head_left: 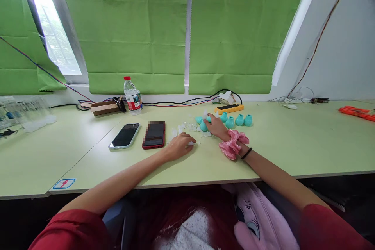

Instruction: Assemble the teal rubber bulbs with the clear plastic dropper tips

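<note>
Head view | right hand [218,127] — turquoise bulb [203,126] at its fingertips, grip unclear | left hand [178,147] — partly curled, white piece [191,143] by its thumb, hold likewise unclear

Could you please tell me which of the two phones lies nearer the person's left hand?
The red-cased phone: it lies between the left hand and the light-cased phone, which is farther to the left.

Turquoise bulb-shaped pieces [230,122] beside the right hand [217,127]; pink scrunchie [231,146] just behind it; whitish bits [191,127] beyond the left hand [179,147].
</note>
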`<state>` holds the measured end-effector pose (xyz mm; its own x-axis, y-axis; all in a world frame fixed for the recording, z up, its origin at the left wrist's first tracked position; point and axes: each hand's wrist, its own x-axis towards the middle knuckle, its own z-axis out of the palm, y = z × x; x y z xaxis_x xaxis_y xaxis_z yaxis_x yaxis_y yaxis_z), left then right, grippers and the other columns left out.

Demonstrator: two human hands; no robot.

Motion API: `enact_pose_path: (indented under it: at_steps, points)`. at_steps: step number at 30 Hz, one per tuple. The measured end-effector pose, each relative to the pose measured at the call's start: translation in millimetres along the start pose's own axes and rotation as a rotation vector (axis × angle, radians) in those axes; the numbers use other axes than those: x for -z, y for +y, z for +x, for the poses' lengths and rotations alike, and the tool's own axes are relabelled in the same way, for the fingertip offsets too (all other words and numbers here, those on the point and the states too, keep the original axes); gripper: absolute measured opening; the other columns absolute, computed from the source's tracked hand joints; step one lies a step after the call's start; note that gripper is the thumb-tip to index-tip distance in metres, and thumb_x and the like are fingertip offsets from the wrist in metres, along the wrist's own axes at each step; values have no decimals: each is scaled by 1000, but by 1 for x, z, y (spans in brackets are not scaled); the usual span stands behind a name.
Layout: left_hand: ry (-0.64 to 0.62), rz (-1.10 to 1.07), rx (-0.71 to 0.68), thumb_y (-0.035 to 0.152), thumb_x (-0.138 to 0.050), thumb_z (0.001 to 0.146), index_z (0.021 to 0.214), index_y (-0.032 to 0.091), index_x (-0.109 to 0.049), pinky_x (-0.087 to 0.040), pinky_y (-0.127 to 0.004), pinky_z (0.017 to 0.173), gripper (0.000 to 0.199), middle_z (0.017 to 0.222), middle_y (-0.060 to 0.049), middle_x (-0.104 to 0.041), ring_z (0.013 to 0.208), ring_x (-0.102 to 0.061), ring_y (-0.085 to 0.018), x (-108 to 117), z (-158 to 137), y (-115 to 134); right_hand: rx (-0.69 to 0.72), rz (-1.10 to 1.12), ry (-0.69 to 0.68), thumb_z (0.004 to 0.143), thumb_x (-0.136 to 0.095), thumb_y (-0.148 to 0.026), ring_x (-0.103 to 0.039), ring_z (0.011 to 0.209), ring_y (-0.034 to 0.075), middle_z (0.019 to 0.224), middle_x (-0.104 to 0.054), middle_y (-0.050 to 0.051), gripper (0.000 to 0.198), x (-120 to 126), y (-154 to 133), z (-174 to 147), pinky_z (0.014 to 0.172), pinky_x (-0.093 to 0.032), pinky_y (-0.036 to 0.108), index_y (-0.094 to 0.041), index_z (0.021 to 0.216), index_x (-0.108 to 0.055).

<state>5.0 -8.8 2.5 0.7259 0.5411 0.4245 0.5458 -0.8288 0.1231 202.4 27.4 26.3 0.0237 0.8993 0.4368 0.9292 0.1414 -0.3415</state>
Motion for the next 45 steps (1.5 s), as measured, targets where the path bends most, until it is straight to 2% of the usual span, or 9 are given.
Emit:
enact_pose_path:
  at_steps: [6, 10, 12, 15, 23, 30, 35, 40, 45]
  points:
    - [27, -35, 19, 14, -41, 76, 94, 17, -58, -40, -26, 80, 25, 91, -5, -57, 92, -49, -17, -1, 0, -1, -4, 55, 129, 76, -42, -37, -53, 68, 21, 65, -58, 6, 57, 4, -6, -6, 61, -36, 27, -8, 124, -30]
    - [53, -49, 32, 9, -42, 72, 93, 16, -58, -41, -24, 77, 28, 91, -5, -56, 88, -51, -15, -2, 1, -3, 111, 74, 233, 76, -41, -36, -48, 52, 15, 50, -51, -1, 43, 8, -11, -13, 53, -32, 23, -14, 112, -44]
    - [53, -53, 57, 7, -42, 70, 93, 16, -58, -42, -23, 74, 29, 91, -5, -56, 83, -52, -14, -3, 2, -5, 236, 47, 177, 76, -42, -34, -45, 47, 11, 48, -49, -2, 29, 9, -12, -16, 51, -30, 21, -16, 94, -56]
    - [61, -42, 111, 9, -43, 70, 94, 15, -58, -42, -23, 70, 29, 88, -6, -57, 78, -54, -14, -4, 3, -7, 402, -7, -1, 72, -46, -29, -43, 45, 9, 46, -49, -2, 20, 6, -12, -18, 50, -29, 21, -17, 75, -61]
    - [65, -12, 169, 15, -44, 73, 95, 17, -58, -43, -23, 66, 26, 88, -6, -53, 72, -53, -13, -1, 2, -4, 460, -47, -252, 66, -53, -21, -51, 54, 12, 53, -57, -1, 20, 2, -7, -20, 56, -34, 22, -18, 84, -63]
    - [52, -32, 104, 12, -43, 73, 98, 17, -56, -42, -25, 73, 29, 93, -6, -51, 79, -52, -14, -1, 1, -6, 533, 50, -206, 68, -55, -26, -53, 63, 12, 72, -61, 2, 25, -2, -11, -23, 60, -36, 23, -16, 90, -60]
    - [71, -34, 95, 13, -43, 74, 98, 17, -56, -42, -25, 72, 28, 91, -6, -52, 82, -52, -15, -1, 3, -9, 645, 128, -223, 70, -54, -34, -50, 65, 11, 81, -59, 4, 30, -3, -17, -31, 62, -36, 23, -15, 93, -58]
    - [79, 43, 109, 18, -44, 75, 96, 19, -57, -43, -25, 73, 25, 92, -5, -54, 83, -52, -15, 7, 4, -8, 652, 103, -272, 72, -52, -26, -48, 65, 11, 81, -57, 5, 22, -7, -15, -30, 63, -36, 23, -14, 89, -60]
    - [158, 218, 173, 25, -41, 77, 89, 18, -59, -42, -25, 68, 23, 83, -4, -58, 84, -50, -17, 23, 7, -10, 631, 87, -272, 74, -48, -22, -48, 62, 9, 81, -57, 5, 20, -9, -12, -27, 63, -36, 23, -14, 88, -61]
